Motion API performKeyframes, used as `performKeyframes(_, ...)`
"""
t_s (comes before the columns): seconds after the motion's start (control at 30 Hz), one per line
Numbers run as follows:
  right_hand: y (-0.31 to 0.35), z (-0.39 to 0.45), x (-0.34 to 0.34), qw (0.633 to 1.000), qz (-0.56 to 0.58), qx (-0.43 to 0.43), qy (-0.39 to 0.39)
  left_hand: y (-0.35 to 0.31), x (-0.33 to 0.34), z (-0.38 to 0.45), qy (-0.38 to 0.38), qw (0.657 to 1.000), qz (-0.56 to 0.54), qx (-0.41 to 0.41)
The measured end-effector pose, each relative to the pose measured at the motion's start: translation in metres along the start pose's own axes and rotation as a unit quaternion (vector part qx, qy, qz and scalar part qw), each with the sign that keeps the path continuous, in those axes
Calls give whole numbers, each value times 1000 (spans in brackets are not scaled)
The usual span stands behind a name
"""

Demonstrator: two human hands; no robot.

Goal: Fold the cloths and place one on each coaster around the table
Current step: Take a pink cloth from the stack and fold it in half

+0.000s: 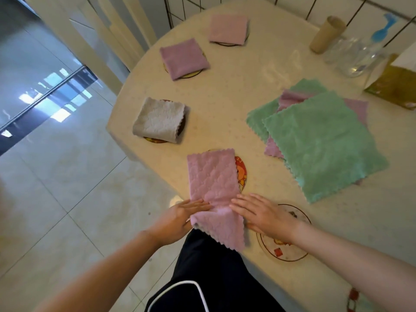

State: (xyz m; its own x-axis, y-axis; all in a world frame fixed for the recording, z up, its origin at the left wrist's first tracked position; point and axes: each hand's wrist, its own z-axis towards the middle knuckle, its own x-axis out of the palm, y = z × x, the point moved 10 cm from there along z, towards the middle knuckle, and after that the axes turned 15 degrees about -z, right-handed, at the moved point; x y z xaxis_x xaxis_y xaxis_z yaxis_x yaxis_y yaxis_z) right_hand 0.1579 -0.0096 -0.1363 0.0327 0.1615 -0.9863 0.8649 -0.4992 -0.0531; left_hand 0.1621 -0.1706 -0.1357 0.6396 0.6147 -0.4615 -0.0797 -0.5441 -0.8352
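Observation:
A pink cloth [213, 183], folded into a long strip, lies over a red patterned coaster [240, 172] at the table's near edge, and its near end hangs off the edge. My left hand [180, 218] presses flat on the strip's left side with straight fingers. My right hand [261, 213] lies flat on its right side. A bare coaster [292, 253] sits partly under my right wrist. Three folded cloths rest on coasters: grey [158, 120], purple [183, 58], pink [228, 29]. A pile of unfolded green and pink cloths [322, 140] lies at the right.
A cardboard tube [326, 33], a clear glass jar [355, 57] and a yellow box [394, 86] stand at the far right. White chairs [101, 41] stand to the left of the cream table [236, 91]. Tiled floor lies on the left.

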Motion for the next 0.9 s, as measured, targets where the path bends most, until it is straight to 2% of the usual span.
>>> performKeyframes(0.1, 0, 11, -8, 998, 42, 39, -23, 1, -13, 1, -21, 996, -78, -32)
performKeyframes(0.2, -13, 15, -16, 984, 135, 92, -66, 7, -18, 3, -18, 992, -87, -87)
performKeyframes(0.27, -31, 14, -12, 943, 279, 174, -59, 24, -25, 7, -49, 981, -119, -146)
performKeyframes(0.33, -48, 13, -6, 859, 433, 273, -20, 38, -35, 10, -110, 949, -214, -202)
performKeyframes(0.37, -57, 14, -4, 830, 458, 318, -20, 43, -38, 13, -140, 926, -273, -221)
performKeyframes(0.43, -73, 19, -3, 795, 467, 385, -24, 43, -46, 21, -189, 879, -360, -247)
performKeyframes(0.53, -86, 32, -1, 765, 476, 434, -26, 42, -55, 31, -222, 857, -395, -245)
performKeyframes(0.6, -89, 40, -1, 754, 477, 450, -30, 45, -56, 32, -225, 854, -392, -256)
performKeyframes(0.77, -93, 47, 3, 764, 411, 498, -2, 54, -56, 29, -248, 854, -343, -302)
performKeyframes(0.9, -95, 51, -7, 770, 382, 511, -20, 58, -57, 25, -260, 844, -328, -336)
